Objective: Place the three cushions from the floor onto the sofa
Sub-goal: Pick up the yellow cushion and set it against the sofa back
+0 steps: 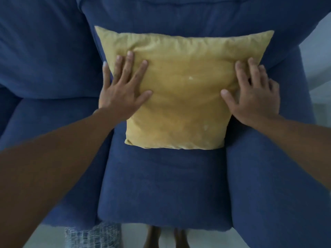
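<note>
One yellow cushion (pixel 180 90) leaning upright against the blue sofa (pixel 161 185) backrest.
Left hand (pixel 121 90) and right hand (pixel 254 97) pressing it flat, fingers spread, gripping nothing; released carelessly, it may be slumping forward off the seat.

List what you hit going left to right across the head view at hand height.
Sofa back cushion → left hand, flat on the cushion's left edge → yellow cushion → right hand, flat on its right edge → sofa armrest.
</note>
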`<action>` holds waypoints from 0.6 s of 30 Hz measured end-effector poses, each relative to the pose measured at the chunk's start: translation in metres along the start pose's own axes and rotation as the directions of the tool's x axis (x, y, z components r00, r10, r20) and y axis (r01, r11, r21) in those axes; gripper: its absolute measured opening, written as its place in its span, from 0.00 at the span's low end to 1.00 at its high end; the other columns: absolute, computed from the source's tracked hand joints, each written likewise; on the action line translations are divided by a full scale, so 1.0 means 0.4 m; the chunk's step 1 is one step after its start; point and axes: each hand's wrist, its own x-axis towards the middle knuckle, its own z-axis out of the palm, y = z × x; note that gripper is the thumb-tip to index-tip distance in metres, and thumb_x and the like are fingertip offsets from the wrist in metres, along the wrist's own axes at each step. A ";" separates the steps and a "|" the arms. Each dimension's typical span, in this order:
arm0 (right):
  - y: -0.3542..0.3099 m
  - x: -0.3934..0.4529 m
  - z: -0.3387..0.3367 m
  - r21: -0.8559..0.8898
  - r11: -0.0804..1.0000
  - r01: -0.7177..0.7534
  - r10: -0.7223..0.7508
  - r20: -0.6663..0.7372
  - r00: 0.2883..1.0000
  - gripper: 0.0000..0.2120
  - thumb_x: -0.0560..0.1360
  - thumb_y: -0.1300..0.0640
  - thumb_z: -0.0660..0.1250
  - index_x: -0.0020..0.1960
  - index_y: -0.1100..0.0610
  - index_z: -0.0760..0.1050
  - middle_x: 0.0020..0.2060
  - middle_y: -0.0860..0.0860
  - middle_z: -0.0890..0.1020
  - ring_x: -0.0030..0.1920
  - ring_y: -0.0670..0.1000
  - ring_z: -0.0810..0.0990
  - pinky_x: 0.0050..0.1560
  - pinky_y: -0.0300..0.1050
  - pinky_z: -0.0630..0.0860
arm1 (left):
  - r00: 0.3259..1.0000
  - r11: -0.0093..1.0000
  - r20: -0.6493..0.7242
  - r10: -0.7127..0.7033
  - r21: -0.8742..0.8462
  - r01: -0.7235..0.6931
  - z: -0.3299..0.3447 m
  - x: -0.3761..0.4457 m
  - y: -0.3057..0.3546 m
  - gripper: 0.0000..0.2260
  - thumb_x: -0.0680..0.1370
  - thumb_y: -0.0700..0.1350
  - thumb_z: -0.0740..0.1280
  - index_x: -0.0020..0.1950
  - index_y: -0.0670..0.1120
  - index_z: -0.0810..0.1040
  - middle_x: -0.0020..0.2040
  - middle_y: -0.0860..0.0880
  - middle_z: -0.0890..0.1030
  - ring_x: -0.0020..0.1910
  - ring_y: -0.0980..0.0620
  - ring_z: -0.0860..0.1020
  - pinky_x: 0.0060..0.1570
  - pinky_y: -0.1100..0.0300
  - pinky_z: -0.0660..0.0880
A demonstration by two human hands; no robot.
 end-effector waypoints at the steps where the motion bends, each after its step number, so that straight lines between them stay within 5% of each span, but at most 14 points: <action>1: 0.025 -0.008 -0.016 -0.006 1.000 -0.005 0.005 0.036 0.999 0.39 0.83 0.31 0.52 0.87 0.48 0.48 0.86 0.59 0.55 0.83 0.65 0.59 0.74 0.70 0.63 | 0.999 0.999 0.019 -0.047 0.002 0.047 -0.013 -0.020 -0.030 0.36 0.84 0.69 0.50 0.87 0.56 0.40 0.87 0.45 0.40 0.86 0.40 0.41 0.81 0.35 0.38; 5: 0.082 -0.073 -0.069 -0.011 0.997 -0.080 0.080 0.170 0.982 0.38 0.85 0.37 0.52 0.87 0.52 0.45 0.84 0.61 0.61 0.82 0.64 0.63 0.72 0.68 0.67 | 0.971 0.976 0.103 -0.216 -0.006 0.217 -0.053 -0.135 -0.109 0.38 0.83 0.70 0.48 0.87 0.53 0.42 0.88 0.45 0.47 0.86 0.42 0.45 0.82 0.37 0.41; 9: 0.012 -0.216 -0.067 -0.040 0.996 -0.086 0.094 0.411 0.907 0.36 0.85 0.40 0.54 0.87 0.54 0.45 0.84 0.58 0.61 0.81 0.61 0.65 0.69 0.61 0.71 | 0.895 0.915 0.346 -0.280 -0.187 0.358 -0.055 -0.310 -0.077 0.39 0.81 0.71 0.45 0.88 0.52 0.45 0.88 0.49 0.48 0.86 0.47 0.45 0.84 0.43 0.43; 15: -0.218 -0.419 -0.006 -0.002 0.996 0.091 -0.068 0.650 0.757 0.31 0.87 0.39 0.48 0.86 0.50 0.52 0.82 0.53 0.65 0.77 0.55 0.69 0.68 0.55 0.72 | 0.651 0.765 0.665 -0.366 -0.183 0.617 -0.023 -0.594 0.046 0.31 0.84 0.68 0.54 0.83 0.52 0.64 0.83 0.50 0.65 0.80 0.45 0.67 0.78 0.46 0.60; 18: -0.373 -0.457 -0.001 0.084 0.983 0.161 -0.169 0.743 0.647 0.31 0.87 0.39 0.45 0.87 0.50 0.51 0.86 0.52 0.56 0.83 0.56 0.61 0.76 0.57 0.65 | 0.569 0.645 0.699 -0.434 -0.200 0.738 -0.005 -0.725 0.075 0.29 0.84 0.67 0.56 0.79 0.53 0.70 0.79 0.52 0.69 0.74 0.45 0.74 0.74 0.47 0.67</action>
